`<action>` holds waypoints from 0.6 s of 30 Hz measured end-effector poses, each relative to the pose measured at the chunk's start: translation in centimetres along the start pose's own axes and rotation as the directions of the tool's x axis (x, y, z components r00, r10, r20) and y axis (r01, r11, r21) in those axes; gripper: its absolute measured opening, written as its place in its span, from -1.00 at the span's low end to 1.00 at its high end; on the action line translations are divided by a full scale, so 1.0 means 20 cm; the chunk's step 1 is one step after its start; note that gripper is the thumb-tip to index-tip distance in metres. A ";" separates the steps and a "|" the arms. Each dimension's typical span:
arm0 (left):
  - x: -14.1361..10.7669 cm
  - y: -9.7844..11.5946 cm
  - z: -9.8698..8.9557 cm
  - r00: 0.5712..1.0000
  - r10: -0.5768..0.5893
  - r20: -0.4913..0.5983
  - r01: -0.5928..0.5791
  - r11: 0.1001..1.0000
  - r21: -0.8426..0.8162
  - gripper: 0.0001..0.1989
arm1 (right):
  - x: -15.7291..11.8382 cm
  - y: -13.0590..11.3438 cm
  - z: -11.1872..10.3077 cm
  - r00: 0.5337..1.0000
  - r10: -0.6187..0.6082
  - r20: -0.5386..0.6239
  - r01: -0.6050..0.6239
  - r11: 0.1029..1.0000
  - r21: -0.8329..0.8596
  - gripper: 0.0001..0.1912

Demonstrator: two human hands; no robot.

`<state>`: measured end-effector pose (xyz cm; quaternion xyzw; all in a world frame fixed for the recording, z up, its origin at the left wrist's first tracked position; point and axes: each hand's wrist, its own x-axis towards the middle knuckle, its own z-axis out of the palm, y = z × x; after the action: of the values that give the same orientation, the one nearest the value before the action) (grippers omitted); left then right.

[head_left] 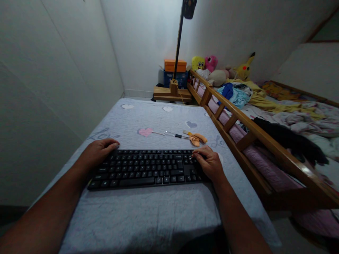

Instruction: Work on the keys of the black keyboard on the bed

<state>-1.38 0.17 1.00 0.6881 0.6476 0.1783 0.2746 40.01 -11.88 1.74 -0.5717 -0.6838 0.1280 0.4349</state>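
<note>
A black full-size keyboard point(148, 167) lies flat on the cloth-covered table, its space bar side towards me. My left hand point(100, 151) is closed around its far left corner, the thumb along the edge. Over the keyboard's right end, my right hand point(209, 160) has its thumb and fingertips pressed together above the keys; whatever is between them is too small to make out. This hand hides much of the number pad. Beyond the keyboard lie a thin wire tool with a black grip point(178, 135), a small brush point(186, 132) and a bunched orange cloth point(196, 138).
A pale blue tablecloth point(148, 211) with hearts covers the table. Along the right runs a wooden bed rail point(238, 120), with bedding and plush toys point(198, 63) behind it. A lamp stand point(173, 88) and an orange box point(175, 65) stand past the far edge. A wall is on the left.
</note>
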 end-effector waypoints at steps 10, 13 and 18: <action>0.01 -0.02 0.01 1.000 -0.006 -0.006 0.006 1.000 0.004 -0.53 | -0.01 0.03 -0.02 0.998 0.042 -0.051 -0.044 0.998 -0.037 -0.86; 0.01 -0.01 0.00 1.000 -0.003 0.001 0.003 1.000 -0.001 -0.53 | -0.01 0.03 -0.03 0.997 0.054 -0.063 -0.057 0.997 -0.044 -0.84; 0.01 0.00 0.00 1.000 -0.006 -0.006 0.006 1.000 0.009 -0.53 | -0.01 0.03 -0.05 0.993 0.077 -0.087 -0.083 0.994 -0.066 -0.83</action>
<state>-1.32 0.36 0.96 0.6869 0.6512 0.1766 0.2702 41.14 -12.15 1.76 -0.6183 -0.6456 0.0972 0.4375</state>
